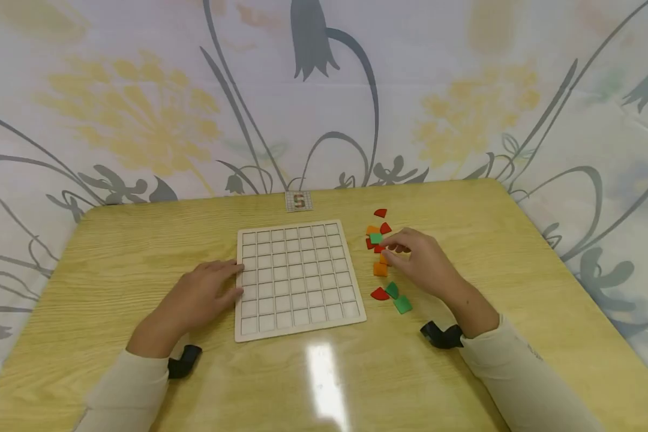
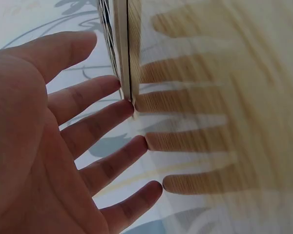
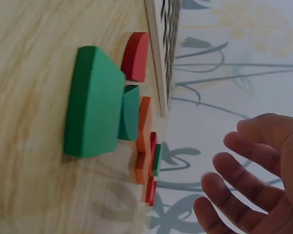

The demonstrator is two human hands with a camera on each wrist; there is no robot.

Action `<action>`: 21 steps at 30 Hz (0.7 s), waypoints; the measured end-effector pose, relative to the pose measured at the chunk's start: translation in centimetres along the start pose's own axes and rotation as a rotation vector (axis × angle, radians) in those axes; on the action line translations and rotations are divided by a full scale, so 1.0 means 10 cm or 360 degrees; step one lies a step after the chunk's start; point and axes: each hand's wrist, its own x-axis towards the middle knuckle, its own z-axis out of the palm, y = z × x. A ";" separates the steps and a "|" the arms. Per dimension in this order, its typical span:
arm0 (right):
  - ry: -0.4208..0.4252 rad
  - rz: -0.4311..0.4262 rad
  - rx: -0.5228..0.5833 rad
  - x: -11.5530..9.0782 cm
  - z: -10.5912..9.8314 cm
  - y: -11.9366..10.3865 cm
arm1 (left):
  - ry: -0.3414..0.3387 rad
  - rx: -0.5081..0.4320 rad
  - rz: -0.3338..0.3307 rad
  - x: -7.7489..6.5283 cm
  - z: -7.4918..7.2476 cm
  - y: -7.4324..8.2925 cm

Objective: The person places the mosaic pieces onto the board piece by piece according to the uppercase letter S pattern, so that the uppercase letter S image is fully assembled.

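A pale wooden board with a square grid lies on the table. My left hand is at its left edge; in the left wrist view the fingers are spread and fairly straight, with fingertips right at the board's side. To the right of the board, my right hand hovers over a loose row of coloured pieces, fingers bent a little and nothing between them. Nearest its fingertips are a light green square and an orange piece. Closer to the wrist lies a green square.
A small card with a coloured figure lies behind the board. Red quarter-round pieces and a dark green one lie near the board's right edge. A patterned cloth hangs behind the table.
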 end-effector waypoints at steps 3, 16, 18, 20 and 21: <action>-0.0031 0.0010 0.0006 0.00 0.03 0.04 | 0.0003 -0.0020 0.0016 -0.01 0.00 0.00; -0.0205 -0.0004 -0.0047 0.01 0.07 0.09 | -0.0098 -0.0146 0.0002 -0.01 0.05 -0.03; -0.0226 -0.0010 -0.0066 0.01 0.06 0.09 | -0.0109 -0.0154 -0.0008 -0.01 0.06 -0.03; -0.0239 -0.0013 -0.0087 0.01 0.06 0.10 | -0.0110 -0.0163 -0.0006 0.00 0.07 -0.03; -0.0243 -0.0017 -0.0094 0.01 0.06 0.10 | -0.0108 -0.0164 -0.0003 0.00 0.08 -0.02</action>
